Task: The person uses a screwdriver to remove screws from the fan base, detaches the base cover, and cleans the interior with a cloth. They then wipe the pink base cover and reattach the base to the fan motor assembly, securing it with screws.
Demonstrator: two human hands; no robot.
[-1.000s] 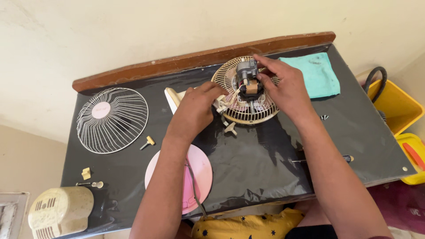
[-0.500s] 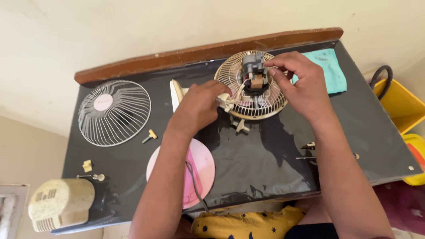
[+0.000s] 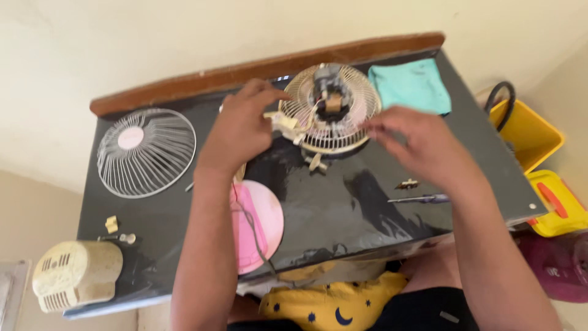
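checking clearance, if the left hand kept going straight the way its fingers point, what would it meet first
Probably the small cream part at its fingertips, then the rear fan grille with the motor in it. The left hand points right toward them; depth is unclear, so contact cannot be told.

Bright even daylight, sheen glared on the black tabletop [image 3: 343, 208] near its front edge, hands motion-blurred, soft focus throughout.
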